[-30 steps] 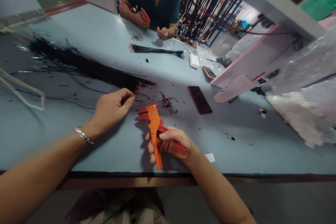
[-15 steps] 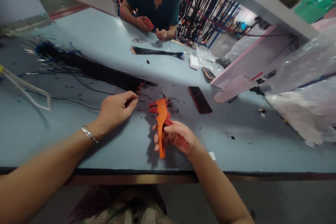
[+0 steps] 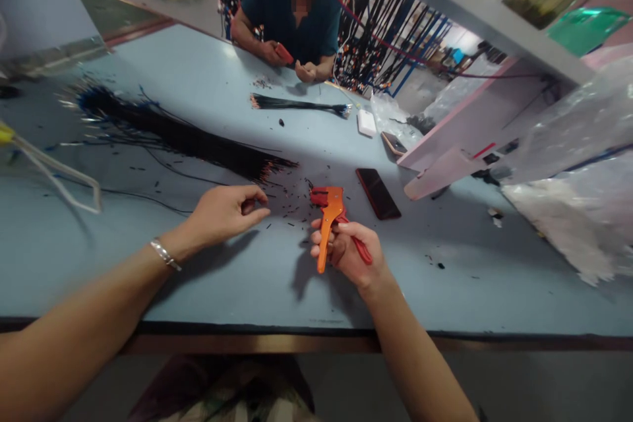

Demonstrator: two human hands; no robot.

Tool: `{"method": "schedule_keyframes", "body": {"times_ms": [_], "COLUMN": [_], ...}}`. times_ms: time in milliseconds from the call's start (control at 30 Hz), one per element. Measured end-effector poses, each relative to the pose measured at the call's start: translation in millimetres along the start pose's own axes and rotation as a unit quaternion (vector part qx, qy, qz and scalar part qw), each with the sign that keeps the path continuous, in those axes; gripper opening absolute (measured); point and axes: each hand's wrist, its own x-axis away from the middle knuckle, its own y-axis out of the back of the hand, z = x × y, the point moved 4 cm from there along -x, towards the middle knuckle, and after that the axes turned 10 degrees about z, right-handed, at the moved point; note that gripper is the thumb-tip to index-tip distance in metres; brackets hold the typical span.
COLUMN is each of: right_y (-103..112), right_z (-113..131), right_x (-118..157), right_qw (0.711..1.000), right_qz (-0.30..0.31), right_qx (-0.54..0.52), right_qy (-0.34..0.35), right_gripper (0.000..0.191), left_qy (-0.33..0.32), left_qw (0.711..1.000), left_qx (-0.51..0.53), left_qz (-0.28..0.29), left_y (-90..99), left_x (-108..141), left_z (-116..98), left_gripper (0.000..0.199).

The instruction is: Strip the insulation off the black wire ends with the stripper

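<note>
My left hand (image 3: 225, 214) is just below the copper-tipped end of a long bundle of black wires (image 3: 188, 135); its thumb and index finger are a little apart, with nothing visible between them. An orange and red wire stripper (image 3: 328, 217) is in my right hand (image 3: 353, 250), its red jaws pointing left and its fingers around the handles. Small dark scraps (image 3: 291, 214) lie on the table between the two hands.
Across the table (image 3: 198, 297), a person (image 3: 297, 20) holds a red tool (image 3: 283, 53). A smaller wire bundle (image 3: 299, 104), a white box (image 3: 366, 123) and a phone (image 3: 378, 193) lie ahead. At left is a yellow-ended metal frame (image 3: 59, 168); plastic bags (image 3: 568, 211) are at right.
The stripper and my right hand have moved right and tilted slightly. My left hand has moved slightly right and down, and its thumb and index finger have parted.
</note>
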Motion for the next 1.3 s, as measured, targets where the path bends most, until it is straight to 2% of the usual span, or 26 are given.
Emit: {"method": "schedule_keyframes", "body": {"times_ms": [100, 200, 233, 300, 333, 400, 500, 567, 633, 733, 833, 900, 967, 1033, 1100, 1200, 1233, 1300], "right_y": [3, 7, 8, 7, 6, 2, -9, -16, -20, -18, -11, -8, -6, -5, -6, -7, -7, -6], "right_z": [-1, -3, -3, -4, -4, -5, -13, -23, -32, -34, -21, -13, -12, -14, -18, -21, -21, -21], "right_x": [1, 0, 0, 0, 1, 2, 1, -2, -5, -6, -2, 2, 3, 3, 2, 1, 1, 1], "right_qw": [1.0, 0.999, 0.999, 0.999, 0.999, 0.999, 0.996, 0.99, 0.983, 0.987, 0.998, 0.999, 0.999, 0.999, 0.999, 0.999, 0.999, 0.999], "right_qz": [0.002, -0.016, -0.019, -0.016, -0.011, 0.01, 0.078, 0.122, 0.133, 0.088, 0.034, 0.018, 0.013, 0.014, 0.019, 0.026, 0.027, 0.026], "right_qx": [0.019, 0.027, 0.029, 0.035, 0.04, 0.05, 0.046, 0.028, 0.01, 0.001, 0.013, 0.028, 0.032, 0.024, 0.018, 0.028, 0.033, 0.036], "right_qy": [-0.006, -0.009, -0.009, -0.01, -0.009, -0.006, -0.026, -0.071, -0.124, -0.136, -0.05, -0.009, -0.002, -0.016, -0.026, -0.021, -0.019, -0.017], "right_gripper": [0.029, 0.028, 0.028, 0.027, 0.027, 0.028, 0.033, 0.037, 0.038, 0.035, 0.032, 0.032, 0.031, 0.03, 0.031, 0.031, 0.031, 0.032], "left_qy": [-0.029, -0.043, -0.043, -0.038, -0.027, 0.022, 0.064, 0.069, 0.062, 0.049, 0.014, -0.043, -0.099, -0.126, -0.136, -0.15, -0.142, -0.08], "left_qw": [0.995, 0.989, 0.989, 0.988, 0.988, 0.99, 0.977, 0.967, 0.969, 0.979, 0.98, 0.972, 0.961, 0.951, 0.947, 0.953, 0.958, 0.969], "left_qx": [-0.079, -0.124, -0.134, -0.152, -0.136, -0.036, 0.111, 0.159, 0.165, 0.116, -0.009, -0.119, -0.212, -0.27, -0.279, -0.223, -0.199, -0.172], "left_qz": [0.057, 0.074, 0.056, -0.019, -0.062, -0.136, -0.169, -0.185, -0.174, -0.16, -0.197, -0.196, -0.149, -0.085, -0.078, -0.137, -0.153, -0.161], "left_y": [-5.5, -16.7, -19.3, -19.3, -16.4, -6.2, 10.3, 20.6, 25.8, 26.6, 27.2, 24.7, 17.3, 7.6, 1.7, 1.1, 2.5, 6.3], "left_x": [-1, -6, -9, -13, -14, -12, -5, 0, 1, -2, -5, -7, -8, -9, -8, -8, -9, -14], "left_z": [-3, -11, -15, -21, -22, -14, 6, 17, 23, 28, 28, 22, 14, 7, 2, 3, 8, 21], "left_gripper": [0.026, 0.022, 0.024, 0.029, 0.03, 0.03, 0.028, 0.025, 0.021, 0.023, 0.029, 0.029, 0.029, 0.028, 0.029, 0.032, 0.03, 0.025]}}
